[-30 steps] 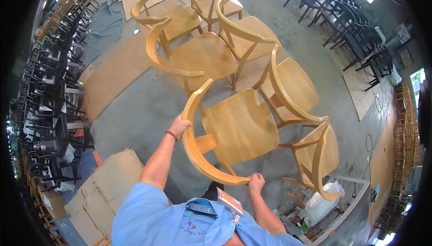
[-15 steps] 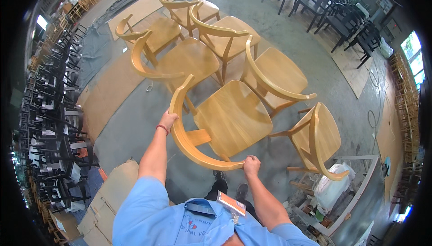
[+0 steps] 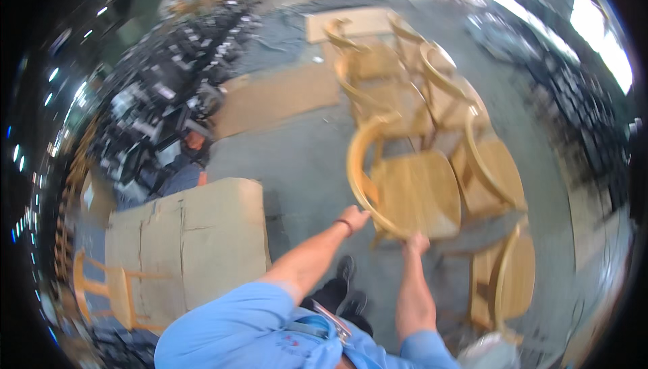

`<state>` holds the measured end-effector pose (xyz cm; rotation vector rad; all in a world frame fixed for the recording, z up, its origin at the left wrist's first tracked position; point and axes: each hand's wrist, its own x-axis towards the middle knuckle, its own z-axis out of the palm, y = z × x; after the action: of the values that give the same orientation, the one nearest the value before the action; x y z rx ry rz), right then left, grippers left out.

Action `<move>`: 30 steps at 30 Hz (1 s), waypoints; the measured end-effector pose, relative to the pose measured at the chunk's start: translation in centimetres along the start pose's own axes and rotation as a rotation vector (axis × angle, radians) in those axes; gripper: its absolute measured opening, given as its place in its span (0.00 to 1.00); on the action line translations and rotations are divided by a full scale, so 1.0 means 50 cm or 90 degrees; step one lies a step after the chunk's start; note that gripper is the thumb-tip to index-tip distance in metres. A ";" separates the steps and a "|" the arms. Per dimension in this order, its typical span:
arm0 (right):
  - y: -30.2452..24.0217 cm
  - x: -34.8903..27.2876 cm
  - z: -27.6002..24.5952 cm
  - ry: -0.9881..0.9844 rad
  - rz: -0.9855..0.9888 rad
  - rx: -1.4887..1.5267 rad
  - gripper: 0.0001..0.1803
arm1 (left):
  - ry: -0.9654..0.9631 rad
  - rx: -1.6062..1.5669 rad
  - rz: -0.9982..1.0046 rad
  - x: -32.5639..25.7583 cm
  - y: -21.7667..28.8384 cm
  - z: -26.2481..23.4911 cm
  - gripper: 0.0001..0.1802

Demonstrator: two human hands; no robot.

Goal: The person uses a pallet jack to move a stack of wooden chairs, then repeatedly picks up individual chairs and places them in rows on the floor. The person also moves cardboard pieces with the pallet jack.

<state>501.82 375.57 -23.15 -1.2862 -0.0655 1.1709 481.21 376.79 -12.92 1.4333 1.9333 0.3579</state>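
Note:
A light wooden chair [image 3: 418, 190] with a curved backrest stands just ahead of me, its back toward my body. My left hand [image 3: 355, 218] is closed round the lower left stretch of the backrest rail. Farther right, my right hand [image 3: 416, 243] grips the rail near its right end. Directly beyond is a matching chair [image 3: 395, 109], and another chair [image 3: 493, 166] stands close on the right side. The picture is blurred by motion, so the fingers show only roughly.
Several more wooden chairs are grouped farther off, including one chair [image 3: 503, 278] at the near right. A flat cardboard sheet [image 3: 223, 227] lies at left, with a wooden chair [image 3: 121, 295] on its side by it. Stacked black chairs [image 3: 162, 119] line the far left.
My view has swung to the left, so the chairs sit farther right and the cardboard shows more. Both hands keep hold of the same chair's backrest.

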 end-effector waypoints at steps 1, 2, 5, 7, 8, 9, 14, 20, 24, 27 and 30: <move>0.012 -0.003 0.001 0.022 -0.020 -0.118 0.14 | -0.111 0.057 0.045 -0.041 -0.055 -0.003 0.27; 0.019 -0.001 -0.008 0.059 -0.041 -0.239 0.13 | -0.184 0.025 0.035 -0.086 -0.103 -0.003 0.26; 0.054 -0.051 0.041 0.136 0.005 -0.326 0.12 | -0.203 0.031 -0.030 -0.290 -0.344 -0.022 0.22; 0.042 0.001 0.039 0.146 -0.053 -0.350 0.11 | -0.235 -0.003 -0.158 -0.411 -0.444 -0.068 0.18; 0.012 0.042 0.003 0.171 -0.069 -0.349 0.11 | -0.235 0.143 -0.166 -0.445 -0.454 -0.106 0.19; 0.009 0.046 -0.010 0.156 -0.048 -0.385 0.09 | -0.210 0.094 -0.300 -0.517 -0.510 -0.146 0.17; 0.052 -0.078 -0.025 -0.102 0.114 -0.076 0.17 | -0.449 0.389 -0.216 -0.914 -0.734 -0.232 0.13; 0.079 -0.306 -0.058 -0.063 0.097 -0.337 0.47 | 0.185 -0.460 -0.670 -1.191 -0.841 -0.009 0.16; 0.240 -0.443 -0.136 -0.341 0.227 -0.875 0.30 | 0.146 -0.238 -0.460 -1.355 -0.896 0.048 0.13; 0.401 -0.692 -0.209 -0.672 0.292 -1.130 0.27 | 0.063 -0.181 -0.581 -1.500 -0.904 0.170 0.12; 0.486 -0.931 -0.168 -1.154 0.247 -1.398 0.25 | -0.097 -0.212 -0.617 -1.630 -0.949 0.226 0.14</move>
<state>469.83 333.25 -19.24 -1.0973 -3.2109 2.1679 466.39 283.22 -19.31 0.2170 2.0645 0.0909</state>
